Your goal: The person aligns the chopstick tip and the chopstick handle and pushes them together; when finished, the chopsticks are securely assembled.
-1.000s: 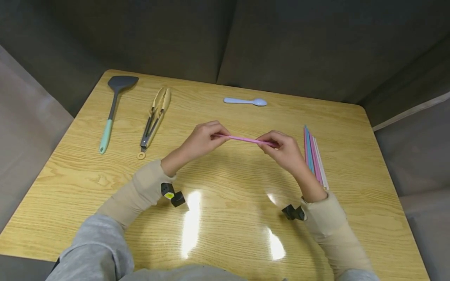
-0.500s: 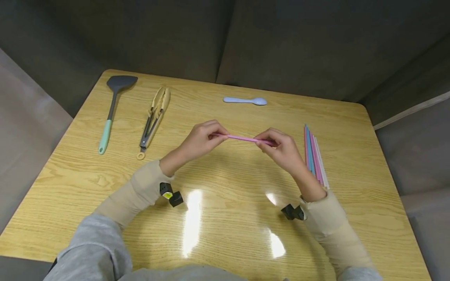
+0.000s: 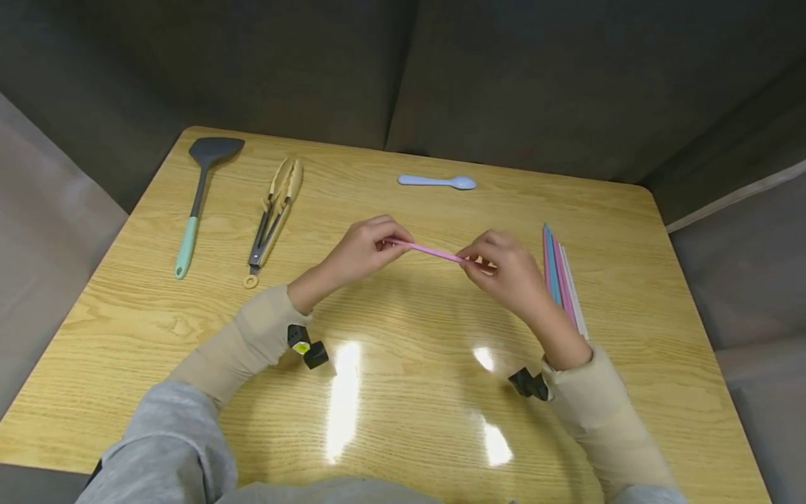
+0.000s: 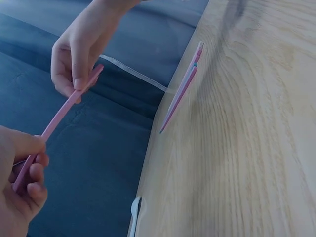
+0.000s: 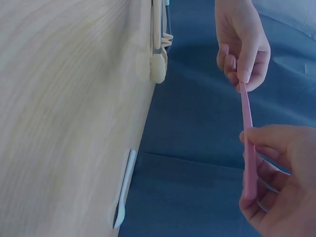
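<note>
A slim pink straw (image 3: 436,251) is stretched between both hands above the table, slightly bowed in the left wrist view. My left hand (image 3: 368,245) pinches one end with thumb and fingers. The other end is pinched by my right hand (image 3: 504,269), and a short length of straw runs on behind its thumb, as the right wrist view shows. Beside the right forearm lies a row of pink, blue and white straws (image 3: 562,280), partly covered by that arm. Both ends of the held straw are hidden by fingers in the head view.
On the left of the wooden table (image 3: 409,392) lie a spatula (image 3: 200,189) with a mint handle and a pair of tongs (image 3: 273,217). A pale blue spoon (image 3: 437,181) rests near the back edge. Dark curtains (image 3: 504,84) hang behind the table.
The right hand has turned slightly and its wrist has shifted a little right, so the straw slopes down more toward it. The left hand stays nearly still, its pinch kept.
</note>
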